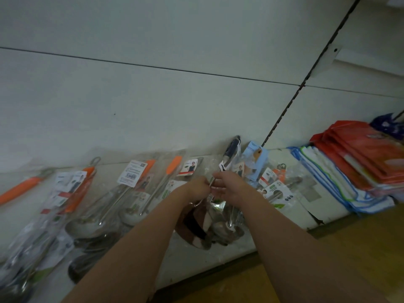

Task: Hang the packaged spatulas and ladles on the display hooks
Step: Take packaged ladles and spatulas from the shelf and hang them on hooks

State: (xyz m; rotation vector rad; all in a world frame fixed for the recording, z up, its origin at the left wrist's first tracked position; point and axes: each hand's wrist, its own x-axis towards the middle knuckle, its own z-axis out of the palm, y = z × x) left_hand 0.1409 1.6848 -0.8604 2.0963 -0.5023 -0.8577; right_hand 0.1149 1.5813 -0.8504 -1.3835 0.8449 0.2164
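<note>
i am reaching both arms out over the white shelf (229,256) and holding a packaged ladle (209,224) between my hands at the middle of the view. my left hand (194,190) is curling its fingers round the upper part of the clear wrapper, and my right hand (229,189) is pinching the thin metal handle and plastic just beside it, so the two hands are almost touching. the ladle is hanging down toward six o'clock from my grip; its steel bowl is shining through crinkled clear plastic, and a dark brown patch is showing on the left of the bag. i cannot tell whether the bag holds one utensil or more.

at nine o'clock from my hands, more packaged utensils (135,193) are lying in a row on the shelf, leaning against the white back panel (153,95). they are showing orange handles, steel stems, round bowls and white printed cards inside clear bags. at twelve o'clock, just beyond my fingers, a dark-handled utensil (231,149) is standing up against the panel, with a light blue card pack (254,158) next to it. at three o'clock a stack of folded cloths (323,178) with blue and green edging is sitting on the shelf, and red-orange packets (360,154) are piled on it. a black slotted rail (306,75) is running up the panel toward one o'clock. the yellowish floor (328,270) is showing at five o'clock.
</note>
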